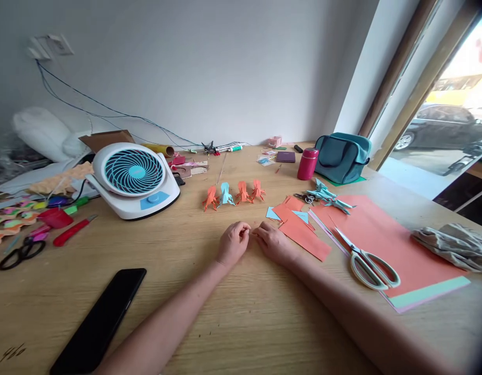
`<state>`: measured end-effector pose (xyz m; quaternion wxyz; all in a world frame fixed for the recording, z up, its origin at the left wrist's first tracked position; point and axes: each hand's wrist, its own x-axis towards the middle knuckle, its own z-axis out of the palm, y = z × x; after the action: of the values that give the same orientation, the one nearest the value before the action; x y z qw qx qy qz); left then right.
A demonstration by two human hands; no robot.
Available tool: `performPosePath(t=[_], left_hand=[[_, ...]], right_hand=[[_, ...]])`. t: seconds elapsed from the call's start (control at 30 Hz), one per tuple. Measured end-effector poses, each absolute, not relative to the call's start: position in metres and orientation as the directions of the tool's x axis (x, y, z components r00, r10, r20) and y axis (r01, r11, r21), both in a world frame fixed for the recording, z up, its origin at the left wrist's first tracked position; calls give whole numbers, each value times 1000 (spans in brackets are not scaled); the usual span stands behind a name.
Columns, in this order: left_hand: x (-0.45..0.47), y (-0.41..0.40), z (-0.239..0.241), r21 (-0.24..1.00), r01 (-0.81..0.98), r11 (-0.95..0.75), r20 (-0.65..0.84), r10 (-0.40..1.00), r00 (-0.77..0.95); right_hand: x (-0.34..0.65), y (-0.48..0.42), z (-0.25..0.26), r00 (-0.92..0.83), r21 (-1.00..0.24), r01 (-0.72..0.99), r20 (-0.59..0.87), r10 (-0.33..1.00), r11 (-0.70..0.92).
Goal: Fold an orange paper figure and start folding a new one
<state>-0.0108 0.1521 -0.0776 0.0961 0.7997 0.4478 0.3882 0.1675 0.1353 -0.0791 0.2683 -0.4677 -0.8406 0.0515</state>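
My left hand (pixel 233 244) rests on the table with its thumb and fingers pinched together. Close beside it, my right hand (pixel 273 242) has its fingers drawn together, tips facing the left fingertips. A tiny orange bit seems to show between them, too small to name. Just beyond stand several folded paper figures, an orange one (pixel 211 197) and a light blue one (pixel 226 194) among them. Cut orange paper pieces (pixel 305 239) lie right of my right hand, over scraps of blue paper (pixel 272 213).
White-handled scissors (pixel 368 263) lie on large orange sheets (pixel 381 229) at right. Behind are blue folded paper shapes (pixel 324 194), a pink flask (pixel 307 164) and a teal bag (pixel 342 159). At left are a fan (pixel 135 177), a black phone (pixel 100 320) and a red cutter (pixel 72 232).
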Motion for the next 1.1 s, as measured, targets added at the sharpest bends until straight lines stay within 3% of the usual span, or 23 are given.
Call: performPosePath(t=[0.3,1.1], left_hand=[[-5,148,-76,420,712,-563,508,796,329],[-6,149,-74,559,692,-458,336,887,316]], right_hand=[[166,137,-83,-407,-353,753,413,815,556],[177,123,-77,-411,-494,638,431,803,591]])
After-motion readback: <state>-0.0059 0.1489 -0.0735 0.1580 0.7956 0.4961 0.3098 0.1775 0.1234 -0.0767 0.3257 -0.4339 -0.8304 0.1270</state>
